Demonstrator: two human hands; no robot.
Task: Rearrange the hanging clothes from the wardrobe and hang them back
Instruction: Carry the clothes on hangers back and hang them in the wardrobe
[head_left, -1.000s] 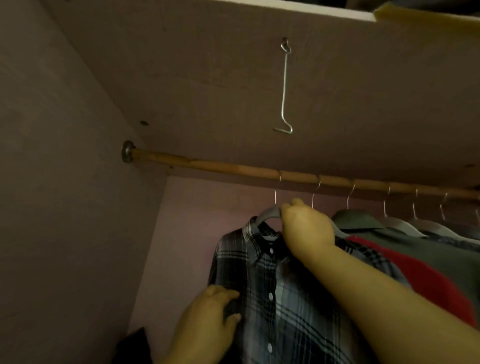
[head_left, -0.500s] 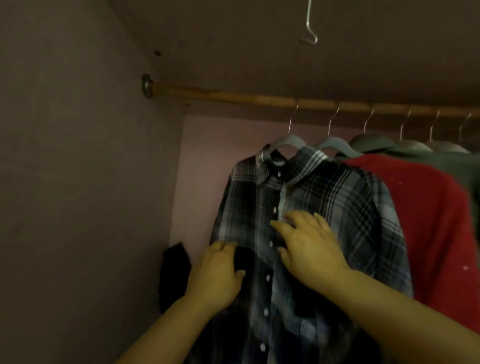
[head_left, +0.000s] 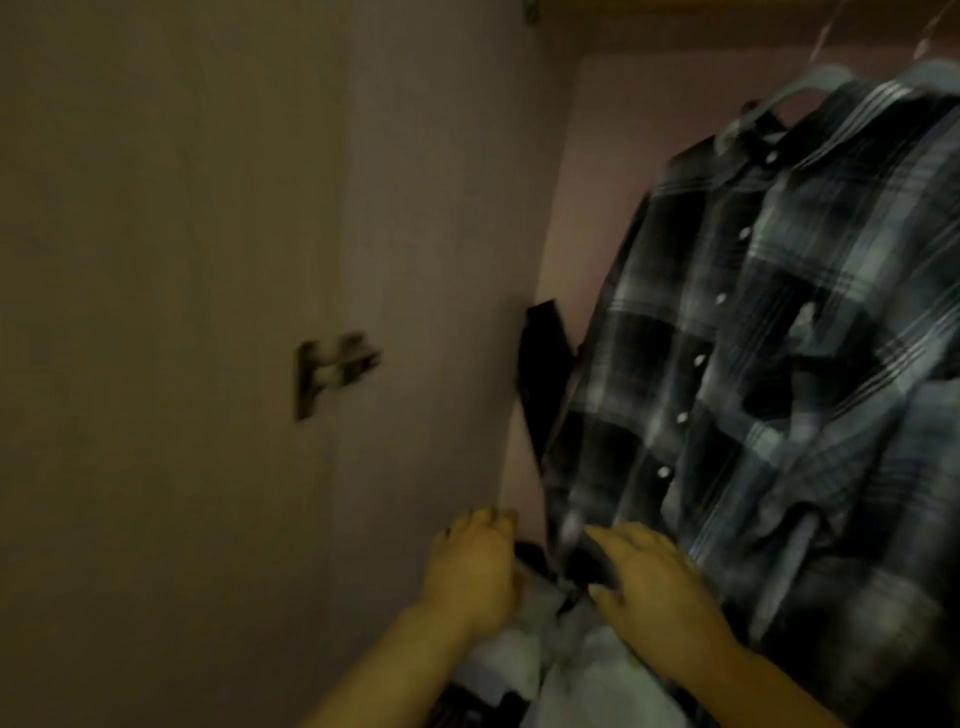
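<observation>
The hanging grey plaid shirt (head_left: 779, 338) is touched by the spread right hand (head_left: 660, 592). The state of the blurred left hand (head_left: 470, 566) cannot be told.

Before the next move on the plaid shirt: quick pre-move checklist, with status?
1. The plaid shirt sits on its grey hanger: ok, the collar lies over it.
2. Hanger hung up properly: cannot tell, its top is blurred at the frame edge.
3. The right hand is on the shirt: ok, straight fingers lie on the lower front edge.
4. The left hand is free: cannot tell, curled fingers beside the hem, blurred.
5. Room to the left of the shirt: ok, only a dark item hangs in the back corner.
</observation>
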